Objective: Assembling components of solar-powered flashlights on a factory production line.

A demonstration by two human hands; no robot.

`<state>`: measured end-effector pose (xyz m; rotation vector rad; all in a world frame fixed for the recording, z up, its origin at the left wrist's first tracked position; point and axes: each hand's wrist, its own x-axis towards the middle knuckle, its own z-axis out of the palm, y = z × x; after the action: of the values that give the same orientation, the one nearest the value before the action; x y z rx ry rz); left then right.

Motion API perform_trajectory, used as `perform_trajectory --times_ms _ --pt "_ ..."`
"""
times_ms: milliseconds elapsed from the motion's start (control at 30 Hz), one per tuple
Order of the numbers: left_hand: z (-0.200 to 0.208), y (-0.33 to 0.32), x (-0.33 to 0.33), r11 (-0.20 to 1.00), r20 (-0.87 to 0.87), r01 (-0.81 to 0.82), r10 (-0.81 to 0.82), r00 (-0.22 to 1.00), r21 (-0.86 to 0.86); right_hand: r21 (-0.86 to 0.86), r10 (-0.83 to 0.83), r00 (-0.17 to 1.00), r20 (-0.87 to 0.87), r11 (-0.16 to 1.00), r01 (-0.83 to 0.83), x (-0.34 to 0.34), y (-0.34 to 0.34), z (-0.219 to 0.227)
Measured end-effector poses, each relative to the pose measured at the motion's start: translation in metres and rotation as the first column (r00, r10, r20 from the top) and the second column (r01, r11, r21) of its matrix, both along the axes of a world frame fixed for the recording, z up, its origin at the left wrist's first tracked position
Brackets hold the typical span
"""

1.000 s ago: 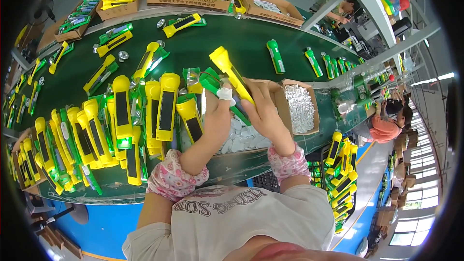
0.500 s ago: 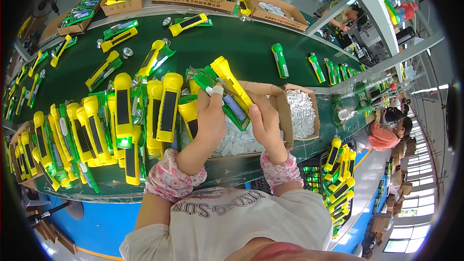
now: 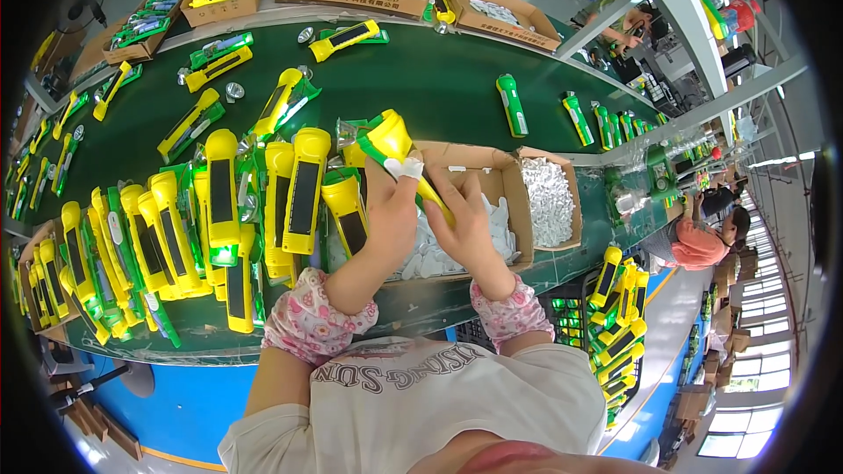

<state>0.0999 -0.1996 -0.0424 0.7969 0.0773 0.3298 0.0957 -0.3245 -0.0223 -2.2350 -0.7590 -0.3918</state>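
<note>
Both my hands are wrapped round a yellow-and-green flashlight (image 3: 388, 138), its wide head pointing away from me. Its yellow shell half lies against the green half, and the inside is hidden. My left hand (image 3: 390, 215), with white tape round a finger, grips it near the neck. Along the handle end, my right hand (image 3: 465, 224) presses with thumb and fingers. Beneath my hands stands a cardboard box (image 3: 505, 184) of flat, whitish translucent pieces (image 3: 430, 250). Close by my left hand, a yellow flashlight shell with a dark panel (image 3: 349, 215) leans on the pile.
Several yellow-and-green flashlights (image 3: 162, 228) are heaped at the left. More lie on the green belt (image 3: 413, 79), with green flashlights (image 3: 512, 105) at right. A box of small white parts (image 3: 549, 202) adjoins the tray. A black crate (image 3: 571, 316) of flashlights stands below right. Co-workers sit far right.
The yellow shell half, held tilted beside the open green half with its battery and wires showing, has turned over onto it. My right hand has shifted slightly left. Items on the belt moved slightly right.
</note>
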Motion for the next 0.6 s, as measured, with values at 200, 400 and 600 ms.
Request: perform_trajectory --times_ms 200,400,600 --pt "0.019 0.031 0.012 0.985 -0.130 0.050 -0.028 0.991 0.165 -0.153 0.060 0.993 -0.102 0.985 -0.075 -0.012 -0.013 -0.009" --pt "0.039 0.021 -0.001 0.986 0.107 0.158 -0.151 0.983 -0.059 0.462 0.210 0.924 -0.319 0.886 -0.042 -0.023 -0.026 -0.001" --pt "-0.017 0.020 0.011 0.851 -0.270 0.515 -0.474 0.838 0.104 0.279 0.220 0.860 -0.461 0.955 -0.095 0.029 -0.096 -0.011"
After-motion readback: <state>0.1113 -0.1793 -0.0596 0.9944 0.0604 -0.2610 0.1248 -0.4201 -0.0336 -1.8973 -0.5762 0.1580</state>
